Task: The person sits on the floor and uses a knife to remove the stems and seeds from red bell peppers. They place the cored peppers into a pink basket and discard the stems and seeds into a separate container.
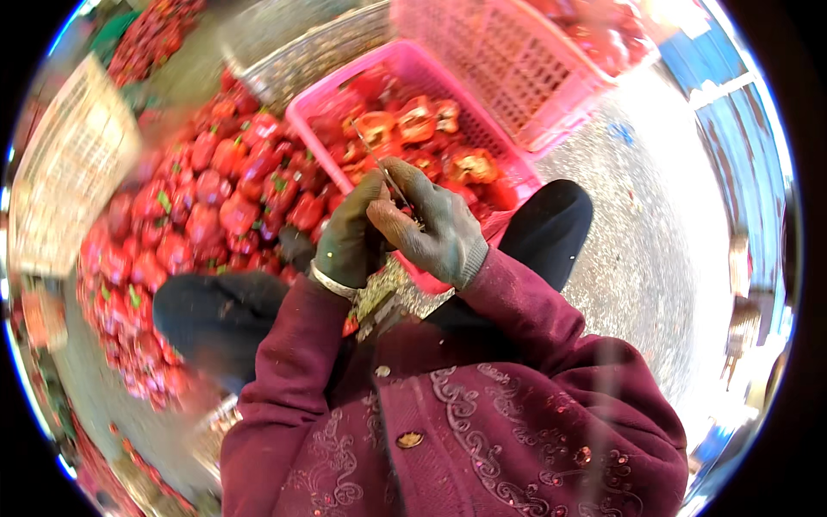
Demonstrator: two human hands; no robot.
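My left hand (352,232), in a soiled grey-green work glove, is curled and close against the right one. Its palm faces inward, and I cannot see whether it holds anything. My right hand (439,223), in a similar glove, is closed around a thin knife (371,150); the handle is hidden by the fingers. The narrow blade points up and left over a pink plastic basket (404,50). Inside that basket lie cut red bell peppers (417,119), some showing pale insides. Beside it on the left spreads a heap of whole red bell peppers (210,187), several with green stems.
Behind the basket stands a larger pink crate (504,64), with a greyish crate (310,52) to its left. A pale woven-looking crate (71,168) is tilted at far left. Seeds litter the concrete floor (636,258) on the right. My knees flank the basket's near end.
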